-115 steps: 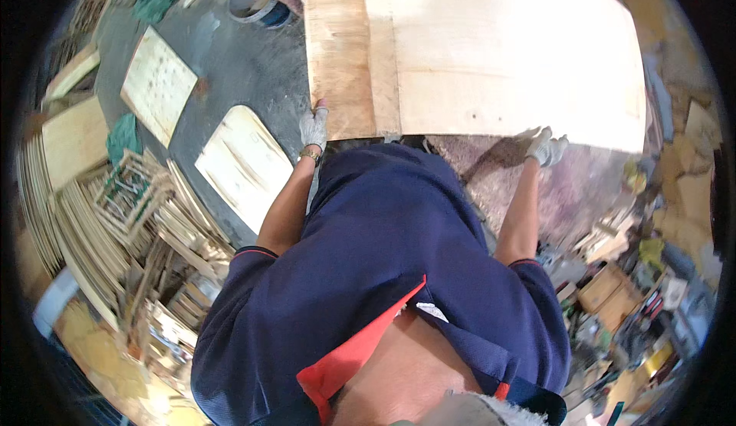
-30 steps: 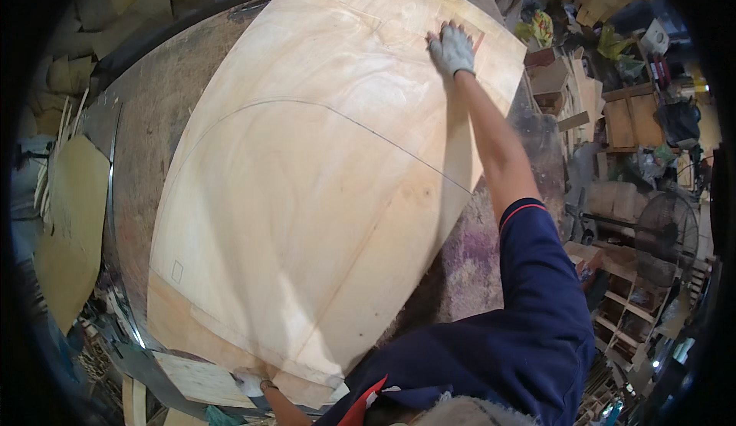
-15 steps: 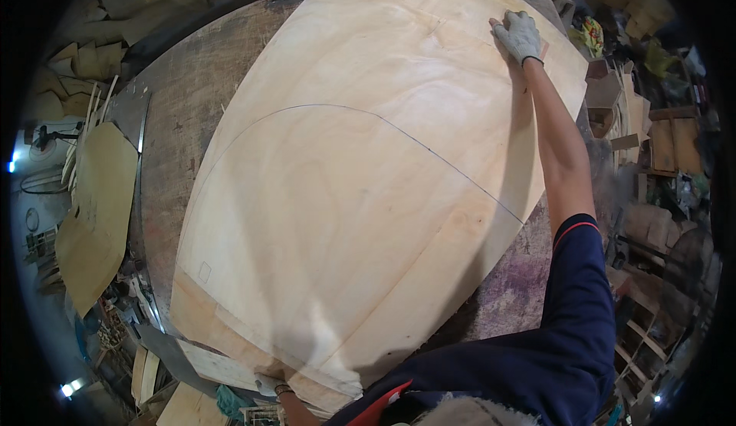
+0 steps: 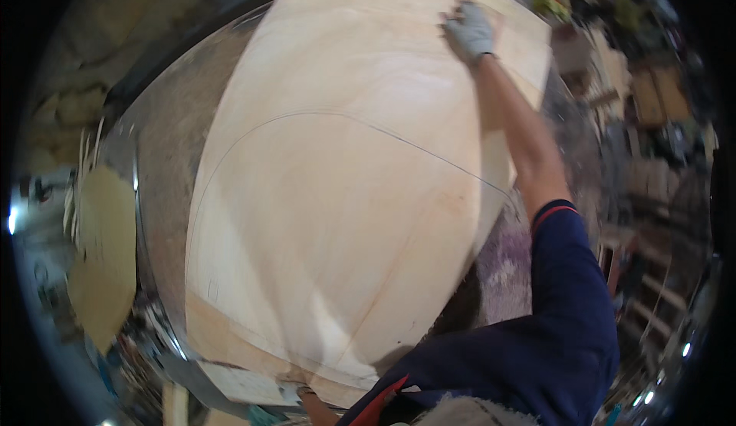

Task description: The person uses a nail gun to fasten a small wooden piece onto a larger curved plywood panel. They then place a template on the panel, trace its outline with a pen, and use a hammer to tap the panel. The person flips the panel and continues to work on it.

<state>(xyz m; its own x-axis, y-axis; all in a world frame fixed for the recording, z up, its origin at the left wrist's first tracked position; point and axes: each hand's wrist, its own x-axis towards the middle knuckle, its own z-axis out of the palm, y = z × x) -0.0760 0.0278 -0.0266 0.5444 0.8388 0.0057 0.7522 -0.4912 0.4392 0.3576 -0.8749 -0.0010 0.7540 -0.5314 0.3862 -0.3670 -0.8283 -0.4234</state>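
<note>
A big pale plywood sheet [image 4: 330, 219] lies across a round worktable [image 4: 165, 165] and fills the middle of the view. A thin curved pencil line crosses it. My right hand [image 4: 469, 31], in a light grey glove, rests flat on the sheet's far part near its right corner, with the arm stretched out and a dark blue sleeve at the elbow. Only a bit of my left forearm [image 4: 313, 404] shows at the sheet's near edge. The left hand itself is hidden by the sheet and my body.
The worktable has a shiny metal rim [image 4: 138, 196] and a worn, stained top [image 4: 502, 265] to the right of the sheet. A rounded plywood cut-out [image 4: 100, 257] lies lower left. Blurred shelves and clutter [image 4: 652, 119] crowd the right side.
Across the frames the sheet went from raised in both hands to lying on the table. Since half a second ago my right hand has slid slightly left, away from the corner.
</note>
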